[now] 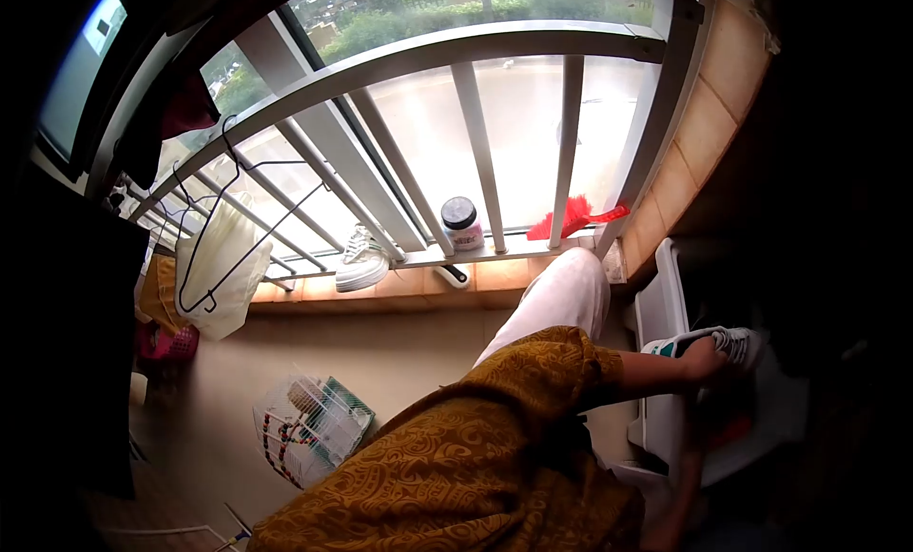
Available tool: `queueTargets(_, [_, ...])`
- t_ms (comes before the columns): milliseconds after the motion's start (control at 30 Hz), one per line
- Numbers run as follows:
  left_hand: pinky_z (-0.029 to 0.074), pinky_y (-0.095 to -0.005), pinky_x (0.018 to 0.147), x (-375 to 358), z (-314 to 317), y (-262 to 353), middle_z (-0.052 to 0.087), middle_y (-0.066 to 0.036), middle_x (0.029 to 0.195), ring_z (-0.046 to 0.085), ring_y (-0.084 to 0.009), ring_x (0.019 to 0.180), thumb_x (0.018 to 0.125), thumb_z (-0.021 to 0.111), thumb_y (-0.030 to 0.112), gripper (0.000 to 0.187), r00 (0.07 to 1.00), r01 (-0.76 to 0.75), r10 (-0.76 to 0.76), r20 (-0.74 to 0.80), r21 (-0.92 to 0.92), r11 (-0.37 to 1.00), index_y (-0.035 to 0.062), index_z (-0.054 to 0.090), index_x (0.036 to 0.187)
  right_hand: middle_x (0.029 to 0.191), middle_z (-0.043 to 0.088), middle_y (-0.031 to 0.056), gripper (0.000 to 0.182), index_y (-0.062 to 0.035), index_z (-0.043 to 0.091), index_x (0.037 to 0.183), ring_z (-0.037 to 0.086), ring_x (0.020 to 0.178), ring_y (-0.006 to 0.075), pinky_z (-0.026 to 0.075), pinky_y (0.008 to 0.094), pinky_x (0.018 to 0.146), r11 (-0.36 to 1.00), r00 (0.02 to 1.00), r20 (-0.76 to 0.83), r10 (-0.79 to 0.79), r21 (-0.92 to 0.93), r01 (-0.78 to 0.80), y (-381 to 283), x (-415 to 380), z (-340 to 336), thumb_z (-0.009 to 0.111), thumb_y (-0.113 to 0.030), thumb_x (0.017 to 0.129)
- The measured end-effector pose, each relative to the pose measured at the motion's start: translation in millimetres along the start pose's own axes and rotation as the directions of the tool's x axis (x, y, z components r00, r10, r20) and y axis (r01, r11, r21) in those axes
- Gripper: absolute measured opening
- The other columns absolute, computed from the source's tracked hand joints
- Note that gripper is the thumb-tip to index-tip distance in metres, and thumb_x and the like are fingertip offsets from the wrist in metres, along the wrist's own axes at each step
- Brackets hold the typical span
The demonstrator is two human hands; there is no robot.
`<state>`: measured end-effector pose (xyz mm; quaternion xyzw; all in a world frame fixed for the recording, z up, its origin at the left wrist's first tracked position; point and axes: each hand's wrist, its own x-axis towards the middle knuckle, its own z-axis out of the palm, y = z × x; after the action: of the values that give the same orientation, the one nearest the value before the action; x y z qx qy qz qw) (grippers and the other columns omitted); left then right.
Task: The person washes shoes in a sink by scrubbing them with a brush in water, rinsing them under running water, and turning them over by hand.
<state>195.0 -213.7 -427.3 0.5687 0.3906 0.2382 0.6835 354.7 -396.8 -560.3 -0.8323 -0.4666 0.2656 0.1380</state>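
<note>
My left hand (706, 360) is closed round a white sneaker (740, 345) with grey laces and a green patch at the heel. The sneaker is held over a pale plastic tub (656, 428) at the right. My right hand (694, 438) reaches into the dim part of the tub below the shoe; its fingers are lost in shadow. A blurred red patch (730, 428) shows near it, too dark to name.
A second white sneaker (362, 262), a dark-lidded jar (462, 224) and a red brush (576, 219) stand along the ledge by the white railing (471, 124). Hangers (223, 238) and a white bag (225, 267) hang at left. A wire cage (314, 428) sits on the floor.
</note>
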Motion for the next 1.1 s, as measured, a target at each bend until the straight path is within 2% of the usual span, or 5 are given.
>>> queueTargets(467, [0.045,-0.0362,0.076,23.3,-0.5,-13.1,0.058,-0.014,0.095,0.057,-0.0248,0.09,0.082,0.046,0.02,0.028,0.987,-0.037,0.004,0.163,0.199,0.979,-0.0023,0.056,0.097,0.121,0.048,0.0253,0.039,0.0024,0.047,0.122,0.046,0.112,0.037,0.035,0.039,0.097,0.907,0.923,-0.015,-0.385,-0.189,0.376,66.3,31.1,15.2,0.034,-0.019,0.093])
queueTargets(833, [0.044,-0.0336,0.08,14.7,-9.9,-0.9,0.056,-0.011,0.102,0.054,-0.0223,0.095,0.085,0.043,0.017,0.027,0.97,-0.002,-0.032,0.242,0.138,0.99,0.0025,0.053,0.106,0.13,0.043,0.014,0.052,0.0041,0.041,0.128,0.039,0.12,0.0238,0.028,0.032,0.1,0.759,0.987,0.071,0.144,0.632,-0.156,-28.5,-4.5,-24.2,0.035,-0.035,0.095])
queueTargets(933, [0.044,-0.0333,0.083,19.9,-10.6,0.0,0.055,-0.012,0.107,0.052,-0.0234,0.099,0.085,0.043,0.014,0.028,0.855,-0.514,0.171,0.49,0.758,0.401,0.0051,0.053,0.109,0.131,0.042,0.0145,0.052,0.0044,0.04,0.128,0.039,0.119,0.0235,0.028,0.0318,0.1,0.778,0.99,0.098,0.102,0.612,-0.141,-22.0,-4.6,-22.8,0.034,-0.036,0.095])
queueTargets(1000, [0.043,-0.0332,0.086,22.5,-7.1,0.3,0.054,-0.012,0.11,0.051,-0.0241,0.102,0.084,0.042,0.012,0.03,0.732,-0.637,0.104,0.673,0.731,-0.246,0.0068,0.053,0.111,0.13,0.042,0.0161,0.052,0.0046,0.04,0.128,0.04,0.118,0.0244,0.029,0.0323,0.099,0.806,0.991,0.121,0.054,0.581,-0.115,-11.1,-1.2,-20.1,0.033,-0.035,0.096])
queueTargets(1100, [0.043,-0.0329,0.089,33.1,1.3,-8.8,0.053,-0.012,0.115,0.049,-0.0251,0.107,0.083,0.041,0.009,0.033,0.645,-0.649,-0.016,0.764,0.536,-0.539,0.0094,0.053,0.114,0.126,0.046,0.013,0.052,0.0039,0.042,0.127,0.042,0.114,0.0231,0.031,0.0325,0.097,0.789,0.991,0.13,0.04,0.604,-0.111,-4.4,-5.3,-15.9,0.035,-0.035,0.095])
